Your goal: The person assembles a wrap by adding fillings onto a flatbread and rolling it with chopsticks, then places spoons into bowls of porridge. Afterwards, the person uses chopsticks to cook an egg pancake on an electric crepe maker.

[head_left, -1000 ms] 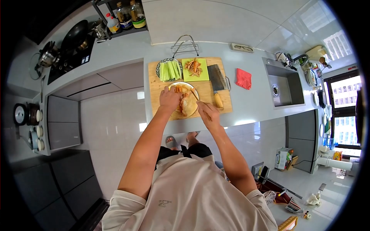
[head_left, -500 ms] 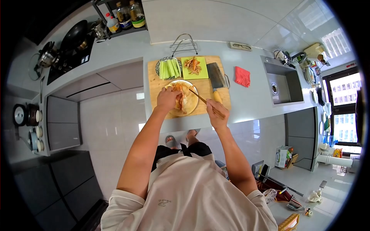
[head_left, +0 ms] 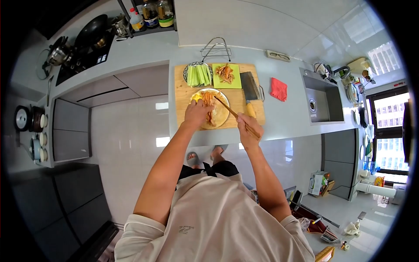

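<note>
A round plate [head_left: 225, 116] holding a flatbread [head_left: 221, 114] with reddish and yellow filling [head_left: 207, 98] sits on the wooden cutting board [head_left: 182, 92]. My left hand [head_left: 197, 113] bends over the left side of the flatbread, fingertips on it; what they pinch is too small to make out. Wooden chopsticks [head_left: 231, 112] are gripped in my right hand [head_left: 249, 129], their tips over the filling. Behind the plate, cucumber sticks [head_left: 198, 75] lie on a patterned plate, beside shredded meat [head_left: 225, 74] on a green board [head_left: 234, 82]. A cleaver [head_left: 250, 86] rests at the board's right.
A red cloth [head_left: 278, 89] lies right of the board, before the sink [head_left: 323, 98]. A wire rack [head_left: 216, 51] and a glasses case [head_left: 277, 55] stand near the wall. Bottles [head_left: 150, 15] and a stove with a wok [head_left: 91, 31] are at the left.
The chopsticks have swung from beside the plate to point over the filling. My right hand has moved right, away from the plate. The view has shifted slightly.
</note>
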Tool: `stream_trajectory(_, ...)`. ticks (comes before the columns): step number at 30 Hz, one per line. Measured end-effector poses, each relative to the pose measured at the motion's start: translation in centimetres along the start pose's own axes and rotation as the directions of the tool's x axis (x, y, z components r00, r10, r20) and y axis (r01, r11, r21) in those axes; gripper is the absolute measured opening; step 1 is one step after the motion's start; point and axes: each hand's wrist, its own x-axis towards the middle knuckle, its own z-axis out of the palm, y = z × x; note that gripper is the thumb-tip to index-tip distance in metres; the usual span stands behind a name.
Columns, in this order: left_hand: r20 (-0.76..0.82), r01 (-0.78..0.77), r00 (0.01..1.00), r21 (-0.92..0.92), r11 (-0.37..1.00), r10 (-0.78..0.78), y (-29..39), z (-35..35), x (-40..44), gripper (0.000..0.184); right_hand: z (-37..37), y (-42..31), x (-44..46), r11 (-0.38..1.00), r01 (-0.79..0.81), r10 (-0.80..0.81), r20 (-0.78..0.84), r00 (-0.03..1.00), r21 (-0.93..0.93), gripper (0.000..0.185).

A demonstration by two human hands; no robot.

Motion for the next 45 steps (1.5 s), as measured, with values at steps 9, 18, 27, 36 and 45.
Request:
stream_trajectory(9, -0.227, 0.12, 0.961, -0.17, 0.978, -0.157, -1.7, -0.3, -1.7, 0.049, -0.5, -1.2, 0.2, 0.979, -0.161, 0.141, 0.152, 0.978, 0.124, 0.017)
stream_trajectory(18, -0.152, 0.137, 0.973, -0.223, 0.965, -0.173, -1.1, 1.4, -5.2, 0.043, 1.1, -1.1, -1.1, 0.974, -0.22, 0.187, 0.34, 0.922, 0.062, 0.015)
stream_trajectory(27, -0.116, 0.084, 0.988, -0.175, 0.981, -0.106, -0.1, 2.0, -5.6, 0.044, 1.3, -0.3, -2.1, 0.956, -0.29, 0.266, 0.285, 0.921, 0.046, 0.016)
stream_trajectory(36, -0.124, 0.058, 0.99, -0.122, 0.991, -0.073, -0.1, 1.9, -5.2, 0.041, 1.0, -0.3, -1.8, 0.954, -0.299, 0.285, 0.231, 0.93, 0.026, 0.015)
stream_trajectory(45, -0.197, 0.101, 0.971, -0.183, 0.978, -0.137, -0.4, 0.7, -3.9, 0.043, 2.5, 0.4, 1.5, 0.937, -0.303, 0.285, 0.124, 0.951, 0.175, 0.018)
